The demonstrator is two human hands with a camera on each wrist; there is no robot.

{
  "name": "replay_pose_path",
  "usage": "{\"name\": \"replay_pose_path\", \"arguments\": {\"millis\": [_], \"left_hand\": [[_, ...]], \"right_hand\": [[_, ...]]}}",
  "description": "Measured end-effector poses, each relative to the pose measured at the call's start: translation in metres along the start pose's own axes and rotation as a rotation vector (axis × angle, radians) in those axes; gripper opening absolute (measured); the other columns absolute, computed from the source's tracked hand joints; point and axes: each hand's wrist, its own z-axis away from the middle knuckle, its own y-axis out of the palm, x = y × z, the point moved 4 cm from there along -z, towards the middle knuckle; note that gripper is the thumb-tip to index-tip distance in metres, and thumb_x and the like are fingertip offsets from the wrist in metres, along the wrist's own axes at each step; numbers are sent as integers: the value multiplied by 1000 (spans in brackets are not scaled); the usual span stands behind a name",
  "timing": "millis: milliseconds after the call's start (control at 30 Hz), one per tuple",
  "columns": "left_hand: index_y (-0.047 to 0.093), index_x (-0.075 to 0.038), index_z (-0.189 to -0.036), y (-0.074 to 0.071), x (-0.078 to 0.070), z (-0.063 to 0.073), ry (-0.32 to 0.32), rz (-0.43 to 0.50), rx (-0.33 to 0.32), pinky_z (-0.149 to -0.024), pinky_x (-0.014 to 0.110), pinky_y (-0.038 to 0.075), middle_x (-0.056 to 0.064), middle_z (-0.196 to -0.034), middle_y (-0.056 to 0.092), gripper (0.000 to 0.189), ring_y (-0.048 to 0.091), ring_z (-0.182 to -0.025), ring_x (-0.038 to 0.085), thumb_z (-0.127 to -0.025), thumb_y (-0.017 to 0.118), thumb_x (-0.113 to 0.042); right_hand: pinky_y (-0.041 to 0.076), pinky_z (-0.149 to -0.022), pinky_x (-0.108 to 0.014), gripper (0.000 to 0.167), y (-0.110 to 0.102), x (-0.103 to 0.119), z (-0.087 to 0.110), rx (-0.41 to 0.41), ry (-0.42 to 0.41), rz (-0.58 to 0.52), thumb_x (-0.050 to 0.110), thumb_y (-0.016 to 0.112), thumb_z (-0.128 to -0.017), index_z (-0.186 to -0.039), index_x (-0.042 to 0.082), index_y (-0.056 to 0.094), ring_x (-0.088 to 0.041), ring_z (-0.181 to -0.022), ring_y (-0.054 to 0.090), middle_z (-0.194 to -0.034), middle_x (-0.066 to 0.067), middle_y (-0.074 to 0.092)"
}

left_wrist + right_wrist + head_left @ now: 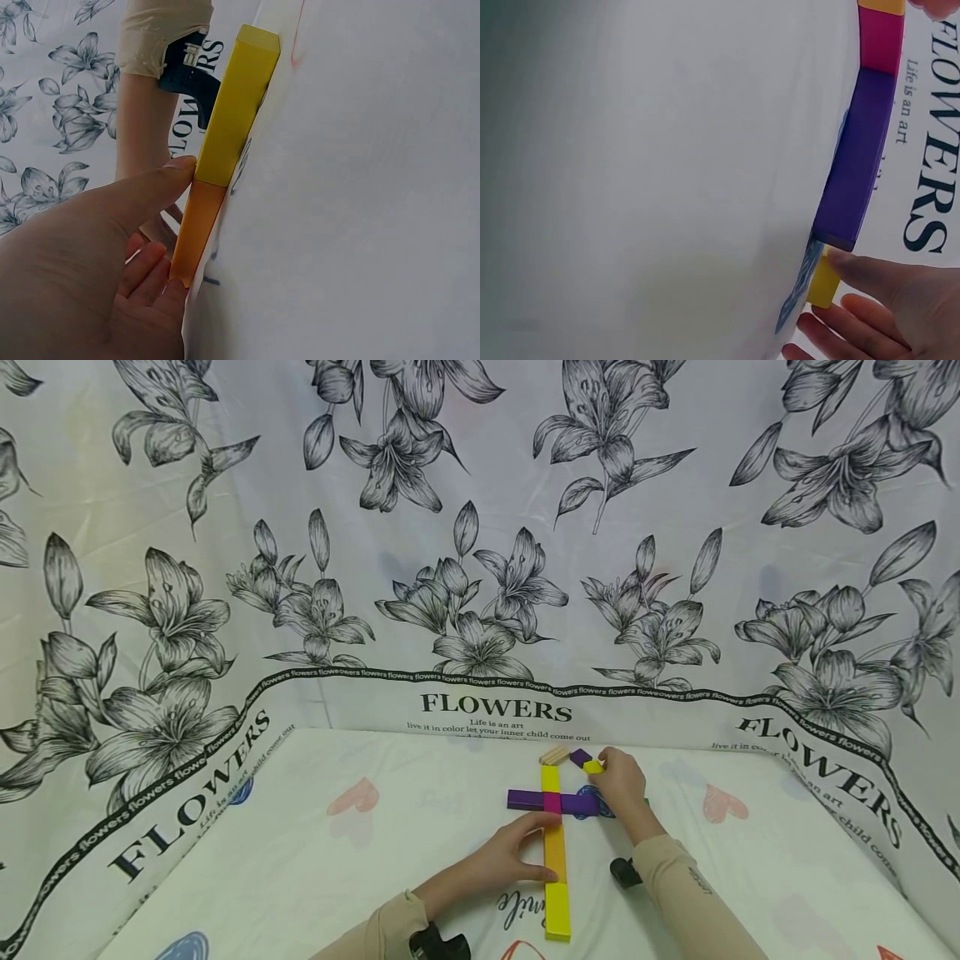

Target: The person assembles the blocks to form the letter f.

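A cross of coloured blocks lies on the white cloth. Its centre is a pink block (552, 802), with a purple block (523, 799) to the left and another purple block (577, 807) to the right. A yellow block (551, 777) extends away from the centre; an orange block (555, 853) and a long yellow block (557, 914) run toward the front. My left hand (491, 860) holds the orange block from its left side, thumb near the orange-yellow joint. Beyond the right purple arm, my right hand (625, 787) pinches a small yellow block (824, 285).
Behind the cross lie a small purple block (581, 758) and a pale wooden piece (555, 755). A bit of green (647, 801) peeks out by the right wrist. A flower-printed curtain (480, 610) hangs behind the heart-printed cloth (435, 793).
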Motion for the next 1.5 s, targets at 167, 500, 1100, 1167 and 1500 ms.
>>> {"name": "replay_pose_path", "arguments": {"millis": [167,500,1100,1167,1500], "left_hand": [[41,-18,-145,-1,1,0,-23,-8,-4,-120,32,33,-3,-150,44,73,39,-142,12,-83,78,-24],[41,-20,-146,1,2,0,-52,-6,-11,-120,31,33,-5,-151,43,75,38,-142,10,-81,79,-25],[40,-18,-146,0,-1,1,-40,0,-11,-120,32,32,-1,-152,43,75,38,-143,13,-82,78,-23],[40,-18,-146,0,0,1,-38,-1,-10,-120,32,32,-1,-152,43,74,38,-143,13,-82,78,-23],[41,-20,-146,0,1,1,-52,-8,-13,-120,31,32,-5,-151,44,75,38,-143,10,-81,79,-24]], "right_hand": [[55,-89,-50,42,-4,-4,5,30,7,-39,13,76,-82,-117,-5,62,-37,-103,64,-116,-23,67],[48,-99,-57,50,-35,-41,29,108,-44,-123,17,72,-86,-124,-11,56,-46,-117,56,-124,-30,62],[46,-99,-61,41,-55,-57,50,259,-145,-70,-6,68,-76,-116,-7,65,-50,-118,53,-119,-27,66],[47,-98,-61,36,-56,-56,51,231,-157,-87,-6,66,-78,-113,-7,66,-49,-116,56,-115,-26,68],[48,-94,-59,29,-45,-52,42,101,-119,-124,8,76,-80,-106,-3,70,-44,-108,61,-106,-22,72]]}}
